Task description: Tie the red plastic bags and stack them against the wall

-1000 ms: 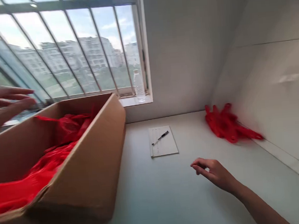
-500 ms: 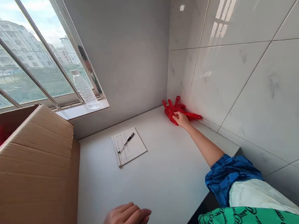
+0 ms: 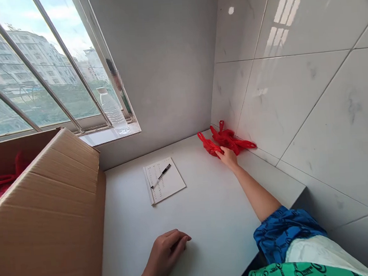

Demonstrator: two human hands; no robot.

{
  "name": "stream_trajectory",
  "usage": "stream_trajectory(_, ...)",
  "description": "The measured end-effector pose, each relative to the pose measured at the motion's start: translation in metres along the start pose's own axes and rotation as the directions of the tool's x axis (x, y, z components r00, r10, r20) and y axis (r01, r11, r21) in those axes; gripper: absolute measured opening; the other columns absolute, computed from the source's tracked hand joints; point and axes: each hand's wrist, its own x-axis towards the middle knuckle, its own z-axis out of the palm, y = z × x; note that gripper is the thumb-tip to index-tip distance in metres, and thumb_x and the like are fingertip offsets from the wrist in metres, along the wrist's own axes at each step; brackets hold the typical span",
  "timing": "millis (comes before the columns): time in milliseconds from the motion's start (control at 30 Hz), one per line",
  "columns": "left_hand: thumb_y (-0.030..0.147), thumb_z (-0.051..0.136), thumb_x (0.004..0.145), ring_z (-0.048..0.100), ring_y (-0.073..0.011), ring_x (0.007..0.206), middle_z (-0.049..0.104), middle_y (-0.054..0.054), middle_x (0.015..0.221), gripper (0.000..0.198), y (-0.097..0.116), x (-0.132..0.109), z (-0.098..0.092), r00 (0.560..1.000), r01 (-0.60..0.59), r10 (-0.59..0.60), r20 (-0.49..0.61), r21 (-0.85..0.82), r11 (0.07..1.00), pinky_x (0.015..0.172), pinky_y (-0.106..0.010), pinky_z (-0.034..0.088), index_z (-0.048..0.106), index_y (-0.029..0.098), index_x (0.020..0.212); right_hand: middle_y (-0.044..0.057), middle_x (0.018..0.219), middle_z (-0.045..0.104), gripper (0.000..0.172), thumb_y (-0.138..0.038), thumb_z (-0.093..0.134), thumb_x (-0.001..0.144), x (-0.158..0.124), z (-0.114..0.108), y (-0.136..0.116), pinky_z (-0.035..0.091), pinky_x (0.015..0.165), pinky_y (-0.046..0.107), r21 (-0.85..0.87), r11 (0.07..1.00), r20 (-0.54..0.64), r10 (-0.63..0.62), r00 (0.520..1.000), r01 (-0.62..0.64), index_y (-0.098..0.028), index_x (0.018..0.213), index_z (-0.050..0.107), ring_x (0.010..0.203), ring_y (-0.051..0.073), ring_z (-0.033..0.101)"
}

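Observation:
At the far right corner of the white table (image 3: pixel 208 204), my right hand (image 3: pixel 229 158) pinches the edge of a red plastic bag (image 3: pixel 208 144). Right behind it, against the tiled wall, lies a crumpled heap of more red plastic bags (image 3: pixel 227 139); how many is unclear. The gripped bag stands partly apart from the heap, on its left. My left hand (image 3: pixel 169 247) is over the near part of the table, fingers curled together with nothing visible in them. Nearest to it is a notebook (image 3: pixel 173 183) with a black pen (image 3: pixel 161 175) lying across its page.
A tall cardboard box (image 3: pixel 46 217) stands at the left, with red plastic (image 3: pixel 2 182) showing inside. A clear bottle (image 3: pixel 113 111) stands on the windowsill by the barred window. Tiled wall (image 3: pixel 312 115) bounds the right side, grey wall (image 3: pixel 165 63) the back.
My right hand has drawn one red bag a little leftward from the heap. My left hand has moved forward and right over the table. The view has shifted slightly.

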Motion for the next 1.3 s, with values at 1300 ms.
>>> stream_trajectory(1300, 0.029, 0.052, 0.095, 0.044, -0.0269, 0.136, 0.049, -0.011, 0.145, 0.042, -0.006, 0.035, -0.014, 0.873, 0.119, 0.125, -0.472, 0.453, 0.884, 0.113, -0.044, 0.035, 0.049, 0.022, 0.136, 0.012, 0.16, 0.028, 0.064, -0.048, 0.037, 0.101, -0.159, 0.089, -0.066, 0.019, 0.12, 0.054, 0.083, 0.677, 0.435, -0.685, 0.584, 0.731, -0.016, 0.155, 0.025, 0.149, 0.027, 0.022)
